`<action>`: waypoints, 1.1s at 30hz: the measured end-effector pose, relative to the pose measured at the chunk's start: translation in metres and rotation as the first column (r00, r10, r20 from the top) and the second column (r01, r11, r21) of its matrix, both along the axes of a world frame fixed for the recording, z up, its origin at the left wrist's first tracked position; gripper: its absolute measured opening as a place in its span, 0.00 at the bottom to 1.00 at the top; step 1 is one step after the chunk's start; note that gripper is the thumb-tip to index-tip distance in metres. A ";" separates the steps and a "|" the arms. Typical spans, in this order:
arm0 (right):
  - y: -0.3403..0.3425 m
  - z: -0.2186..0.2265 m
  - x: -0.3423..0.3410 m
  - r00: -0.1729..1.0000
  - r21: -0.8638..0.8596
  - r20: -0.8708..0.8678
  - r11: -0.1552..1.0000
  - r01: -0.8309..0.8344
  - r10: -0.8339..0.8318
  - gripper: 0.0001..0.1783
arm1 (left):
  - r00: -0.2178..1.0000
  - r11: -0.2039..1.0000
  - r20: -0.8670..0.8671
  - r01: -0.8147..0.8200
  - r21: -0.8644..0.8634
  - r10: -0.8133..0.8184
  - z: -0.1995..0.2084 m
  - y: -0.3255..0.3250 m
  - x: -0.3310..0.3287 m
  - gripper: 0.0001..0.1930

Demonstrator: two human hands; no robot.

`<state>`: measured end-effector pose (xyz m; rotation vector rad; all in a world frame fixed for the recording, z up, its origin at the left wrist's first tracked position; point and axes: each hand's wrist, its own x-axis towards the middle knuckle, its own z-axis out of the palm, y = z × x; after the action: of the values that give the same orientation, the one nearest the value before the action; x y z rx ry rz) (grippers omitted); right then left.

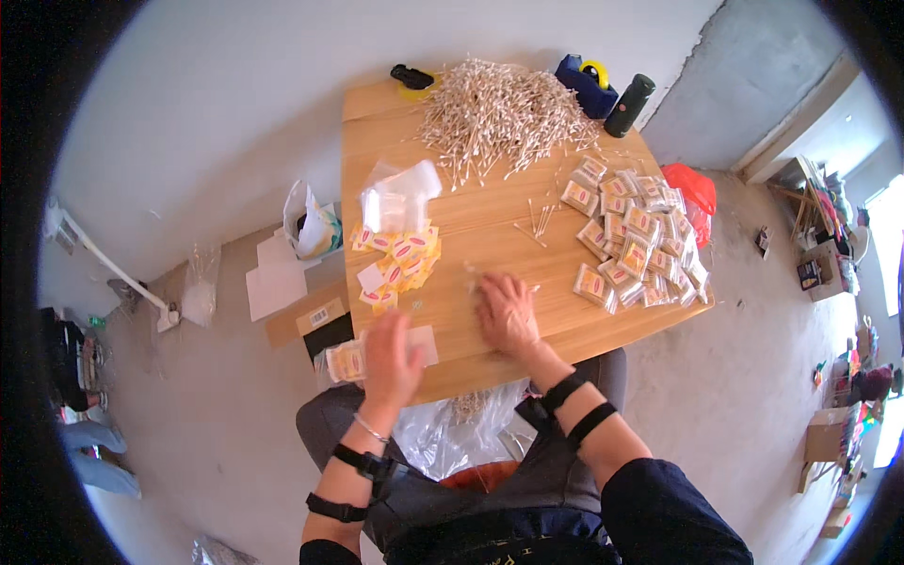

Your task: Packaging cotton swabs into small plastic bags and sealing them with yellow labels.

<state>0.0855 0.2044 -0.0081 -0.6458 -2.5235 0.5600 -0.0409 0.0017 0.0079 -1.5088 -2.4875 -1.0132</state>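
Observation:
My left hand (392,360) hovers at the table's near left corner, its fingers smeared by motion. Under and beside it lie a small packet of cotton swabs (346,361) and a whitish, see-through bag (425,345). Fingers bent and close together, my right hand (506,314) presses down on the tabletop (490,221) near its front edge. Pale swab tips (536,288) poke out beside this hand; most of what it covers is hidden. Beyond it a few loose cotton swabs (540,221) lie scattered.
A big heap of cotton swabs (504,113) fills the table's far side. Filled packets (636,240) pile up at right; yellow-and-white cards (400,268) and plastic bags (400,198) sit at left. A dark cylinder (630,105) and yellow tape (594,72) stand far right.

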 end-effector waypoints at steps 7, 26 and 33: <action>-0.010 -0.008 0.017 0.934 -0.189 -0.209 0.926 -0.328 0.288 0.17 | 0.973 0.972 -0.001 0.229 -0.049 -0.229 -0.013 0.055 0.029 0.32; 0.068 -0.013 -0.020 0.983 -0.148 -0.182 0.989 -0.004 -0.023 0.13 | 0.973 0.972 -0.008 0.233 0.024 -0.233 -0.005 0.057 0.036 0.18; 0.013 0.001 0.014 0.960 -0.286 -0.141 0.918 -0.274 0.243 0.20 | 0.998 0.997 0.033 0.054 0.057 -0.056 0.003 0.059 0.042 0.31</action>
<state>0.0995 0.2178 -0.0068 -0.3728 -2.4611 1.0645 0.0008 0.0607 0.0111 -1.5641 -2.4307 -1.1174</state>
